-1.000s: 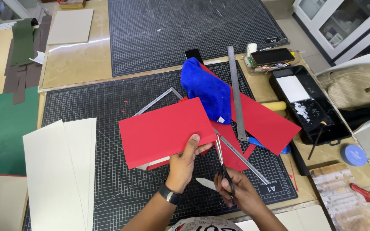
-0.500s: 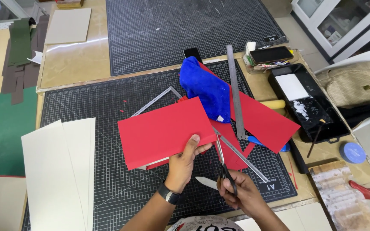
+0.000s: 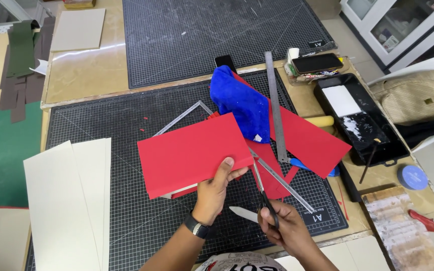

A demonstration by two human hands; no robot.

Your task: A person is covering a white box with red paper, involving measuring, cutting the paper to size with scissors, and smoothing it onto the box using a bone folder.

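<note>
Scissors (image 3: 263, 193) now higher along flat red card (image 3: 194, 153), both hands clenched: left (image 3: 214, 193) on card, right (image 3: 282, 226) on scissors.

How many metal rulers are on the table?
3. A straight steel ruler lies over the blue cloth; an L-shaped square peeks from behind the red board; a thin ruler lies by the scissors. More may be hidden.

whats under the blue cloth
The blue cloth lies over the top end of a long red sheet and, at its upper edge, part of a dark phone. The steel ruler runs beside it. Whatever else lies beneath is covered.
</note>
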